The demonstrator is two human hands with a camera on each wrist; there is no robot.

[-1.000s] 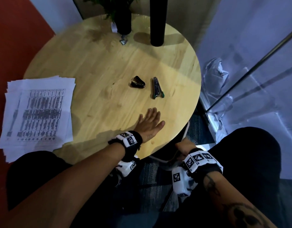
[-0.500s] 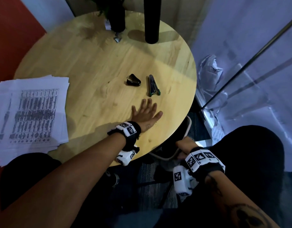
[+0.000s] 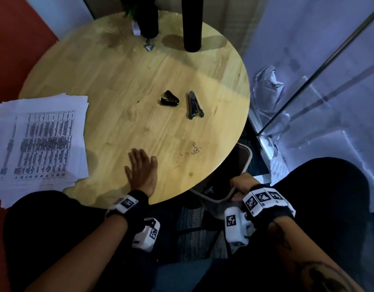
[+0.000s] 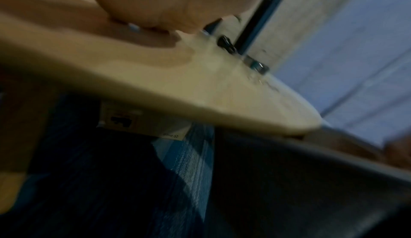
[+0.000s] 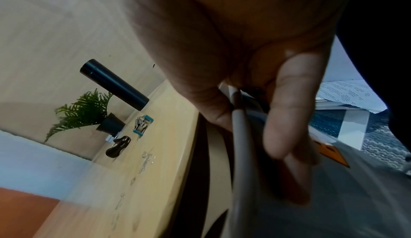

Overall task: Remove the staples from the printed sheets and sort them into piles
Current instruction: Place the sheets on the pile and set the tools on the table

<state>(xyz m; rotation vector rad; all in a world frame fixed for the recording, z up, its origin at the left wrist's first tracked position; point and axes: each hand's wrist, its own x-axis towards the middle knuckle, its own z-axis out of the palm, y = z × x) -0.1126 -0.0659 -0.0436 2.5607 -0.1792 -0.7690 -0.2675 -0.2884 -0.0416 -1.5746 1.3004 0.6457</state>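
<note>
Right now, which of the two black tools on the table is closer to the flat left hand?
The squat black staple remover is closer to the left hand; the long, slim stapler lies to its right.

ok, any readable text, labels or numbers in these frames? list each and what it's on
None can be read.
Printed sheets: a table of print, too blurred.
Wristband tags: black-and-white square codes, no words.
Tag by the plant pot: too small.
Label under the table: a black mark and tiny print, blurred.
Paper on the floor: lines of print, too small.
</note>
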